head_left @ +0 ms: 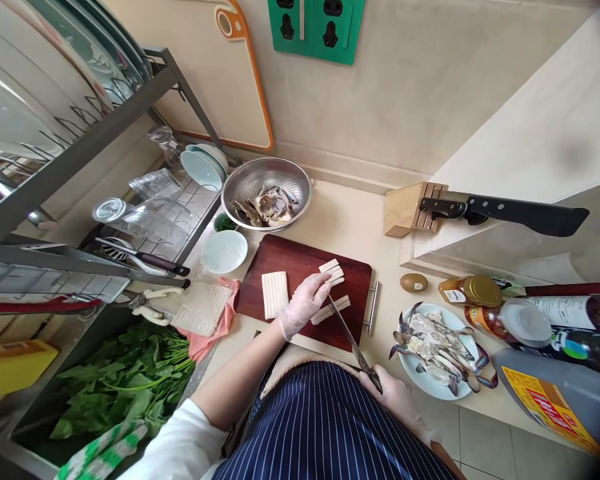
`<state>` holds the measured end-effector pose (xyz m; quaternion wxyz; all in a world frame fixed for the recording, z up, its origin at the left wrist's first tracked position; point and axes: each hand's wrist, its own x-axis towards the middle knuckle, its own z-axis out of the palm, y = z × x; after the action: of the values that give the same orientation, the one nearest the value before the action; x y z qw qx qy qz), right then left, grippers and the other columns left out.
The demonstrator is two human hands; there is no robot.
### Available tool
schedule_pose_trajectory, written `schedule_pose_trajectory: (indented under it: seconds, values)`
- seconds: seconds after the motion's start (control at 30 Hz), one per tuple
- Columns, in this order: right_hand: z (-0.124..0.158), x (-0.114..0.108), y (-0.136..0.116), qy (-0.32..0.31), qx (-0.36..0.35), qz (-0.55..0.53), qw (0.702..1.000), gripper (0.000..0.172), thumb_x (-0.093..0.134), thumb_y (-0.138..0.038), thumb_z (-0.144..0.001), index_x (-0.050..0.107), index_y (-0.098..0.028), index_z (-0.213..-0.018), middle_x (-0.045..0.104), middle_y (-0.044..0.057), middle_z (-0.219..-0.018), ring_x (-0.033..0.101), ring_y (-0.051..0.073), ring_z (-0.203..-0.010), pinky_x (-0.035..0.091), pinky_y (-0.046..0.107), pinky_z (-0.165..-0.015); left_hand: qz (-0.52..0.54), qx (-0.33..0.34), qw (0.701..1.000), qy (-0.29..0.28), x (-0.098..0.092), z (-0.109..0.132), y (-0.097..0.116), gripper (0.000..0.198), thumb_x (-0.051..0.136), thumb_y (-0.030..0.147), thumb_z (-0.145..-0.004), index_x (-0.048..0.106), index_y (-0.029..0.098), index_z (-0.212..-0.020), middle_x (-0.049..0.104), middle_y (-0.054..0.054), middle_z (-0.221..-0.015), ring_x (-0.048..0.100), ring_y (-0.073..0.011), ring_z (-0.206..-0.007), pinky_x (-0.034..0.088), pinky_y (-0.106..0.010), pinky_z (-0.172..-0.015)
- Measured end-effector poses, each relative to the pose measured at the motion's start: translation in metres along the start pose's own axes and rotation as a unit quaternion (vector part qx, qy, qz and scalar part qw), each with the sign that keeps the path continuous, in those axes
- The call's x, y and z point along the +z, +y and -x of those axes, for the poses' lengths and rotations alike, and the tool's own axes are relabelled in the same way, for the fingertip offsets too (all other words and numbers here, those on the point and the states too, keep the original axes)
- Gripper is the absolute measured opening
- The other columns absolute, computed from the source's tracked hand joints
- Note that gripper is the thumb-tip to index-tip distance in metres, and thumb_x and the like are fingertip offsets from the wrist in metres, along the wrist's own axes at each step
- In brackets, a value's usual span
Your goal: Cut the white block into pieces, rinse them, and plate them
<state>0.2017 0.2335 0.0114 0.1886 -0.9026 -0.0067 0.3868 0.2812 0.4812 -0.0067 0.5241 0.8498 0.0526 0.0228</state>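
A dark red cutting board point(280, 257) lies on the counter with a pale slab point(275, 294) of white food and a few cut white strips point(333, 272) on it. My left hand point(305, 303), in a clear glove, rests fingers-down on the strips beside the slab. My right hand point(395, 397), also gloved, is closed on the handle of a kitchen knife point(347, 333). The blade slants up and left, with its tip among the strips point(331, 311) by my left fingers.
A metal colander point(300, 177) of crab shells stands behind the board; a plate of cut crab point(433, 347) sits right, by bottles point(510, 320) and a kiwi point(413, 283). A knife block point(410, 208) holds a cleaver. Leafy greens point(125, 380) fill the sink, under a dish rack point(145, 207). A small bowl point(224, 251) is near.
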Motion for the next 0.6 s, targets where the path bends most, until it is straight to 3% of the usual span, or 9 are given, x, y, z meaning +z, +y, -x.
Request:
schedule_pose_trajectory:
  seconds: [0.17, 0.3, 0.43, 0.6]
  values:
    - [0.003, -0.005, -0.016, -0.072, 0.023, 0.019, 0.997, 0.036, 0.029, -0.051, -0.091, 0.052, -0.023, -0.086, 0.069, 0.007, -0.085, 0.065, 0.026, -0.088, 0.041, 0.030, -0.068, 0.194, -0.003, 0.980, -0.031, 0.026, -0.022, 0.000, 0.034, 0.049, 0.034, -0.090, 0.060, 0.021, -0.119, 0.060, -0.009, -0.127, 0.057, -0.0231, -0.113, 0.045, -0.045, -0.102]
    - [0.005, -0.006, -0.026, -0.078, 0.030, 0.030, 0.996, 0.036, 0.025, -0.045, -0.093, 0.051, -0.021, -0.090, 0.069, 0.011, -0.087, 0.065, 0.027, -0.086, 0.040, 0.031, -0.067, 0.292, -0.009, 0.955, -0.052, 0.030, -0.027, -0.004, 0.036, 0.044, 0.034, -0.093, 0.054, 0.022, -0.126, 0.056, -0.009, -0.129, 0.060, -0.0195, -0.109, 0.045, -0.044, -0.102]
    - [0.002, -0.004, -0.029, -0.073, 0.054, 0.063, 0.994, 0.035, 0.027, -0.042, -0.093, 0.053, -0.020, -0.092, 0.070, 0.012, -0.084, 0.066, 0.027, -0.081, 0.038, 0.031, -0.063, 0.333, -0.017, 0.941, -0.064, 0.028, -0.025, -0.009, 0.035, 0.043, 0.036, -0.094, 0.056, 0.021, -0.123, 0.060, -0.009, -0.121, 0.060, -0.0203, -0.110, 0.044, -0.047, -0.103]
    - [-0.011, 0.005, -0.021, -0.053, 0.063, 0.033, 0.996, 0.035, 0.028, -0.042, -0.093, 0.054, -0.020, -0.083, 0.070, 0.011, -0.085, 0.065, 0.024, -0.082, 0.039, 0.029, -0.067, 0.260, 0.014, 0.962, -0.086, 0.032, -0.028, -0.012, 0.037, 0.040, 0.038, -0.094, 0.057, 0.022, -0.122, 0.059, -0.009, -0.126, 0.061, -0.0210, -0.108, 0.044, -0.045, -0.103]
